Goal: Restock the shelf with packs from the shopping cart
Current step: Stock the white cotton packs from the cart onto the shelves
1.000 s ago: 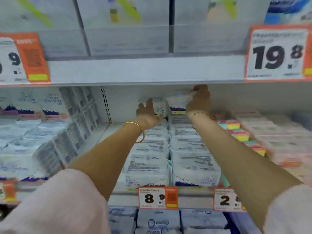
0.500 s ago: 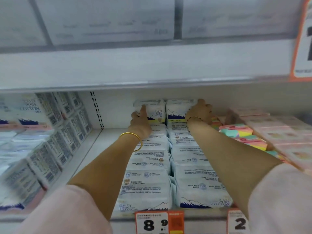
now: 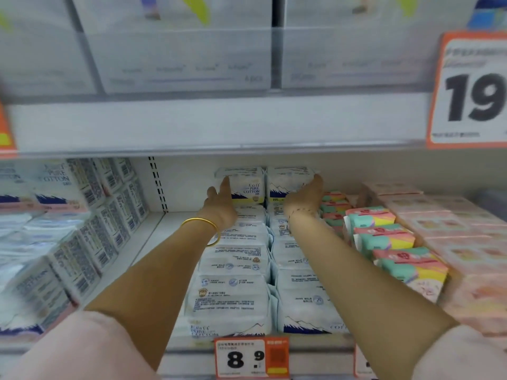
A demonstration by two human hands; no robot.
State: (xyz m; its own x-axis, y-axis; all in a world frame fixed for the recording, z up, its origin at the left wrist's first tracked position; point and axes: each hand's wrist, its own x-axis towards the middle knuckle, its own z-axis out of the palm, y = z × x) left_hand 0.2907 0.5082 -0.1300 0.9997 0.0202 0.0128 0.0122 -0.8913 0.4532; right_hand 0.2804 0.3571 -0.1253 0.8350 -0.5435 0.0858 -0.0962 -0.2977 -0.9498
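Both arms deep in the shelf (image 3: 153, 231)! Left hand (image 3: 219, 204) flat, forefinger straight, pressing the left pack (image 3: 242, 185); right hand (image 3: 304, 196) at the outer edge of the right pack (image 3: 288, 179), and whether its fingers curl round, I can't tell. Both packs stand upright at the back, atop the flat rows (image 3: 233, 270). Danger: soft footing, so a lopsided shove could tip one forward, or knock the right one onto the colourful packs (image 3: 384, 237) beside it
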